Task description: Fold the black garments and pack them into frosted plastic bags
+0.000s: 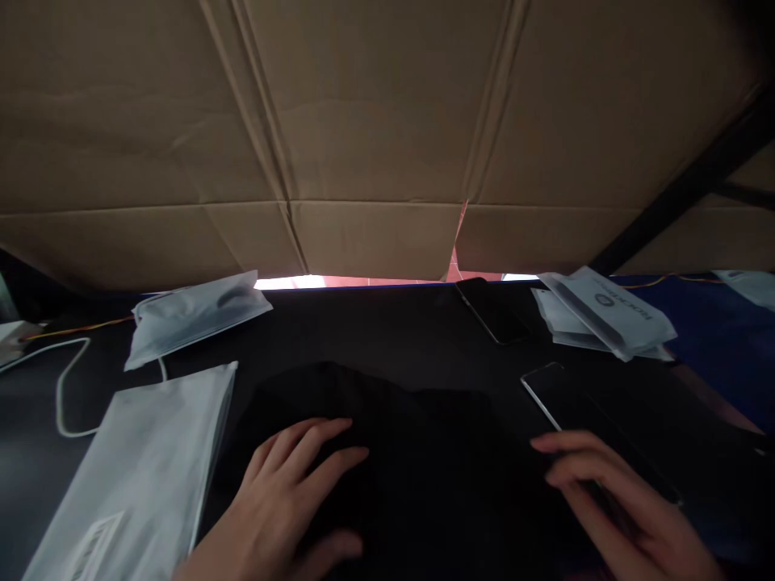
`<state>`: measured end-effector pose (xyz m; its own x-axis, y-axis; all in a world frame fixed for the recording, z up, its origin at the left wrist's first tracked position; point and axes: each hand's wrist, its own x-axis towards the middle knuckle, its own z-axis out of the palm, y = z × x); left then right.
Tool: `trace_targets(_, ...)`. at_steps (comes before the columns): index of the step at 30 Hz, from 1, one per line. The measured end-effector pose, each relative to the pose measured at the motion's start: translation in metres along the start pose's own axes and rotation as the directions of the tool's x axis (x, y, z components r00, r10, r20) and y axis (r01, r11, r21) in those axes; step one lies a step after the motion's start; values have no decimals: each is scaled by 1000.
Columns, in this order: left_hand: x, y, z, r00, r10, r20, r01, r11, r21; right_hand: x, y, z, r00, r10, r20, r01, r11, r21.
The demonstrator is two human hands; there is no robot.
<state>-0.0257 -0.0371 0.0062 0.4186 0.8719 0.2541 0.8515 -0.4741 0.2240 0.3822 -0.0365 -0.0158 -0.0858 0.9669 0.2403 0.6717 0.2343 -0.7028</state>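
Observation:
A dark black cloth item (417,452) lies in front of me; its exact kind is lost in the low light. My left hand (284,484) rests on its left part, palm down with the fingers apart. On the right, my right hand (617,500) has its thumb and fingertips drawn together near the cloth's right side. Whatever is in that pinch, if anything, is too dark to tell. Just beyond the right hand lies a flat, clear-edged phone or phone case (593,411). Farther back is a black smartphone (493,311).
Frosted zip pouches lie at left, a large one (145,452) nearer and a smaller one (199,315) behind, beside a white cable (60,387). More printed pouches (611,315) are stacked at back right, beside blue fabric (720,339). A cardboard wall (375,145) closes off the table's far edge.

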Motion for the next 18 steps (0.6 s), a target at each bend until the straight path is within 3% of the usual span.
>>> trace_targets(4,-10,-14,-11,985,38,170,-30,998,-55,29,-17,13,988,-104,117,124,975,-183)
trace_targets(8,1,-16,-13,993,-33,116,40,997,-62,47,-30,24,986,-108,127,130,976,-177)
trace_targets(10,14,-13,-9,998,-50,50,49,999,6,58,-29,27,998,-59,26,61,994,-87)
trace_targets(12,27,-11,-7,999,-37,-5,37,993,112,70,-28,32,987,28,-159,-26,999,18)
trace_targets(15,43,-7,-7,994,-63,-85,83,963,256,81,-35,42,899,129,-418,-100,991,89)
trace_targets(16,47,-6,-8,990,-85,-117,114,955,274,81,-41,44,872,114,-476,-90,993,73)
trace_targets(18,53,-2,-6,980,-108,-170,149,956,251,75,-53,48,875,-17,-483,12,1000,-13)
